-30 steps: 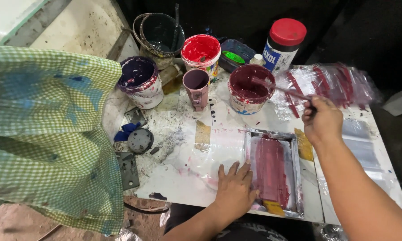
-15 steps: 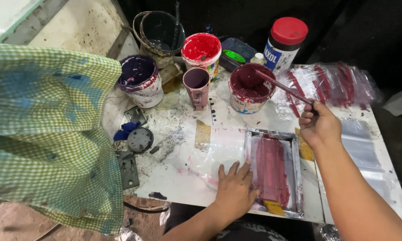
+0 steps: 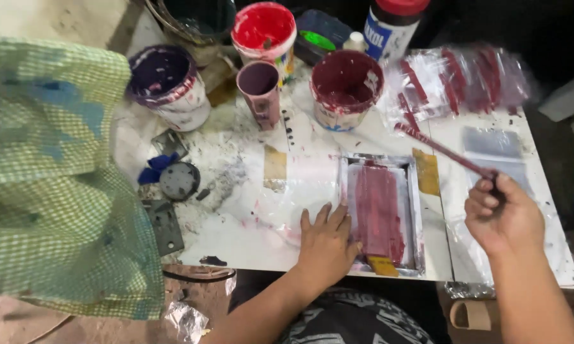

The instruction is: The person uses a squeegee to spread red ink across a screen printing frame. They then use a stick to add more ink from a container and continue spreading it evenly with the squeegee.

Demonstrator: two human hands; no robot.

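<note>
In the head view, the left hand (image 3: 325, 245) lies flat with fingers spread, holding nothing, on the paint-stained white tabletop (image 3: 249, 191), touching the left edge of the small metal-framed printing screen smeared with maroon ink (image 3: 379, 210). The right hand (image 3: 503, 216) is clenched around a thin maroon-coated stirring stick (image 3: 443, 151), held slanted above the tabletop just right of the screen. The stick's far end points toward the open plastic tub of maroon ink (image 3: 346, 89) behind the screen.

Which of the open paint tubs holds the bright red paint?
The bright red tub at the back, between the purple-stained tub and the dark maroon tub.
</note>
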